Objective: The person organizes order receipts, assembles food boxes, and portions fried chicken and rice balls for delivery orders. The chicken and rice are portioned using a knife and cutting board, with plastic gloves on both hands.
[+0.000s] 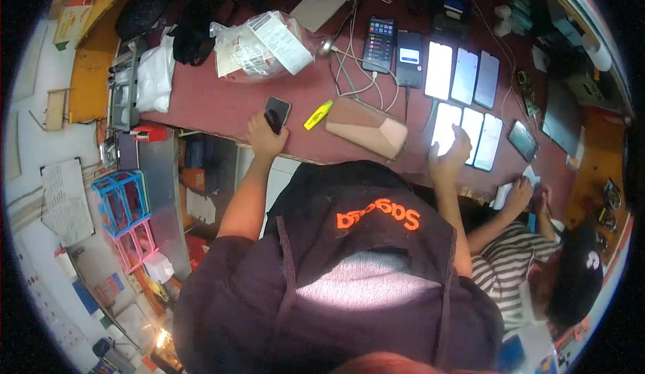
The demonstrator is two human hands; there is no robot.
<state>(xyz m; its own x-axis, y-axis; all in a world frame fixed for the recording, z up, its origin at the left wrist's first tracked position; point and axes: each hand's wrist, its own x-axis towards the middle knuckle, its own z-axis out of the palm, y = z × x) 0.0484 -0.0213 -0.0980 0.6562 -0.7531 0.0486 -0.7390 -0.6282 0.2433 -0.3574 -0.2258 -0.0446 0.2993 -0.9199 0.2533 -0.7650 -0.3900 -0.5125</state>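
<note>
The left hand [264, 139] has its grip clamped on a dark phone [276, 113], held just above the near edge of the counter [215, 98]; the right hand [451, 155] holds nothing, its fingers apart, the fingertips resting on a lit phone [445, 124] that lies flat at the 7 o'clock corner of a block of phones [470, 78]; a highlighter [318, 114] lies at 3 o'clock of the dark phone, with a pouch [368, 129] just beyond it; cables [356, 85] run at 12 o'clock of the pouch; a co-worker's hand [521, 192] works at 4 o'clock of the right hand. To my mind the dark phone wants a firm hold by its edges, over the counter rather than past the rim; the touch on the lit phone should be light, so it does not slide into its neighbours.
</note>
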